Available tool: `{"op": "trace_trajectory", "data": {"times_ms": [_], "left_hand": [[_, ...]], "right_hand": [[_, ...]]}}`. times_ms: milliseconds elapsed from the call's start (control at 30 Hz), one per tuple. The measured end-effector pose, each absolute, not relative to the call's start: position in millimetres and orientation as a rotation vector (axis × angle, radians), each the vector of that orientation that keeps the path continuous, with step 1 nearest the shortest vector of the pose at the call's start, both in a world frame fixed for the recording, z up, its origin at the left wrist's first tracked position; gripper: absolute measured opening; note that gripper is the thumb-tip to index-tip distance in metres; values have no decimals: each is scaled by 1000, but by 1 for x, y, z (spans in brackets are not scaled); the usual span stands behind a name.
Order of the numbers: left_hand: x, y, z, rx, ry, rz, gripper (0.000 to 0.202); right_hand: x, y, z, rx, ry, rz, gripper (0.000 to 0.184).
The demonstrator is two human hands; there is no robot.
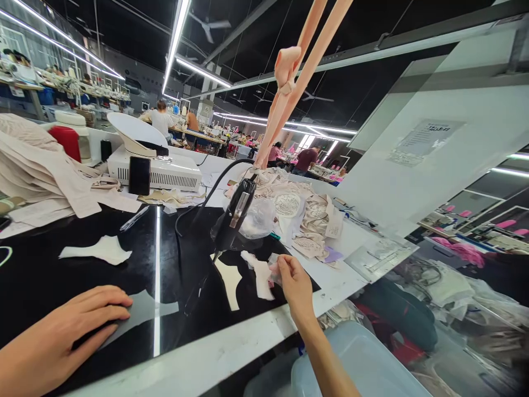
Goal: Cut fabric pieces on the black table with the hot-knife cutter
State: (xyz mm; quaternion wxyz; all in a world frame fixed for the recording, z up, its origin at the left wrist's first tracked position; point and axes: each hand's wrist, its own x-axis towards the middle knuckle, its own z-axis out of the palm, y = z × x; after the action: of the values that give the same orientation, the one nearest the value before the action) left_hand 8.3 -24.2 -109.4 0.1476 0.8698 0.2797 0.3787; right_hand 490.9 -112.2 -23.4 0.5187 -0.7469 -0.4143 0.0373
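Note:
My left hand (76,328) lies flat with its fingers stretched over a sheer grey cut piece (155,310) on the black board (103,281). My right hand (295,284) pinches a thin, see-through scrap (274,266) near the board's right edge. Just left of those fingertips is a small stack of white cut pieces (263,280). A cream cut piece (230,280) rests beneath the tip of a black hand tool (235,212), which hangs from a knotted peach strap (289,88). Another white piece (101,251) sits at the board's left.
Behind the board are a white machine with a round pan (165,171), a phone (139,175) and stacked beige fabric (37,165). Bagged beige pieces (309,209) heap at the back right. A pale blue plastic bin (351,364) stands below the table's front edge. A black cable (206,193) trails from the tool.

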Motion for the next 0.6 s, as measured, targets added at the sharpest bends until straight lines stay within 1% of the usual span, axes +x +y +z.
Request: {"op": "trace_trajectory", "data": {"times_ms": [167, 233, 333, 467, 600], "left_hand": [[7, -22, -103, 2518, 797, 1074, 24], [7, -20, -91, 2577, 748, 1026, 21], [9, -19, -69, 2649, 650, 866, 26], [21, -23, -52, 2530, 723, 856, 28], [38, -33, -41, 2297, 696, 857, 26]], "right_hand": [[470, -114, -9, -1695, -879, 145, 74], [457, -119, -1, -1667, -855, 163, 78], [432, -129, 12, -1619, -862, 206, 72], [389, -141, 19, -1581, -1078, 320, 60], [332, -137, 7, -1506, -1270, 487, 60]]}}
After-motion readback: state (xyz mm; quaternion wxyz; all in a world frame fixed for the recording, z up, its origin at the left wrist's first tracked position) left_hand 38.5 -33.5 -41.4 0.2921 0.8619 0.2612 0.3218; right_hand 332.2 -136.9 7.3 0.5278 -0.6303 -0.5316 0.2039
